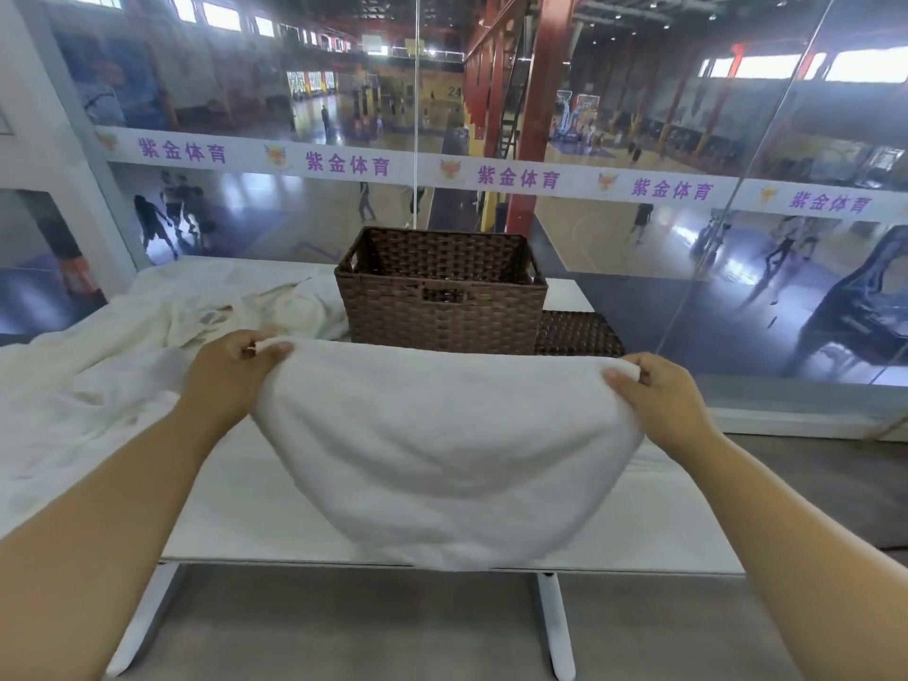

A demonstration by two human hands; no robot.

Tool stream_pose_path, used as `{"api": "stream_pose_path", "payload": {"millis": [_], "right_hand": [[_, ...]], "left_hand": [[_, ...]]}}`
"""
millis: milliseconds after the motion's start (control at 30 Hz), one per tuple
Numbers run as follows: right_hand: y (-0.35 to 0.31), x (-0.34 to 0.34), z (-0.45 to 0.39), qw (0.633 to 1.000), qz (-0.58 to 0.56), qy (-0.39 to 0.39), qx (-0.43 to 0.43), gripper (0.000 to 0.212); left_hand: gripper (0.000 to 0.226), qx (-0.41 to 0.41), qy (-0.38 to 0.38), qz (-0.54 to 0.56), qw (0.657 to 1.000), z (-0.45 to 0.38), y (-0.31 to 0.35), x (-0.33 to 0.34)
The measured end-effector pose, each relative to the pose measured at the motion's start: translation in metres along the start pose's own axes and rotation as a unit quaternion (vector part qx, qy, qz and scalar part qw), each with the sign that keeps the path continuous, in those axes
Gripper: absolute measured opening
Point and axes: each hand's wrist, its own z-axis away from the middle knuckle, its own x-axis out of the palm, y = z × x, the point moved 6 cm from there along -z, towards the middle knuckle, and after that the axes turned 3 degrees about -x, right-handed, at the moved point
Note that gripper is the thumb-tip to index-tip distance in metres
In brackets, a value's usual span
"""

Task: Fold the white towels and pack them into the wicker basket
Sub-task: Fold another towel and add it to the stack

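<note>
A white towel [442, 449] hangs in the air over the white table [245, 523], sagging in a curve down to the table's front edge. My left hand [231, 371] pinches its upper left corner and my right hand [658, 400] pinches its upper right corner. Behind the towel stands a brown wicker basket [442, 292], upright and open at the top; I see no towel inside it. A pile of crumpled white towels [147, 336] lies on the table to the left of the basket.
The basket's flat wicker lid [577, 334] lies to the right of the basket. A glass wall [688, 140] with a banner strip stands right behind the table. Grey floor [344, 631] and white table legs show below the front edge.
</note>
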Motion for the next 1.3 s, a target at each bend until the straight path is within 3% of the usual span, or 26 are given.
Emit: {"api": "stream_pose_path", "payload": {"millis": [67,267,400,533,800,900,1000,1100,1300], "right_hand": [[0.003,0.006,-0.002,1.000,0.007,-0.001,0.010,0.010],[0.013,0.037,-0.015,0.998,0.050,-0.017,0.039,0.013],[0.032,0.074,-0.030,0.993,-0.008,-0.026,0.111,0.007],[0.061,0.111,-0.045,0.980,-0.054,-0.023,0.189,0.018],[0.092,0.156,-0.109,0.976,0.039,-0.006,0.214,0.007],[0.091,0.174,-0.130,0.975,-0.029,-0.018,0.218,0.038],[0.099,0.190,-0.142,0.970,-0.044,-0.008,0.241,0.048],[0.113,0.207,-0.137,0.969,-0.003,-0.038,0.244,0.019],[0.127,0.234,-0.083,0.956,0.011,-0.140,0.257,0.021]], "left_hand": [[0.033,-0.013,0.001,0.001,1.000,-0.003,-0.005,0.000],[0.018,-0.018,-0.030,0.012,0.999,-0.017,-0.028,0.016],[0.010,-0.100,-0.072,0.088,0.988,-0.037,-0.067,0.042],[0.005,-0.162,-0.106,0.144,0.970,-0.063,-0.104,0.074],[0.008,-0.191,-0.143,0.141,0.961,-0.140,-0.136,0.138],[0.035,-0.166,-0.166,0.067,0.970,-0.168,-0.138,0.158],[0.058,-0.154,-0.216,-0.023,0.964,-0.179,-0.141,0.179],[0.040,-0.160,-0.256,-0.009,0.953,-0.168,-0.150,0.197],[0.010,-0.166,-0.319,-0.036,0.932,-0.113,-0.164,0.212]]}}
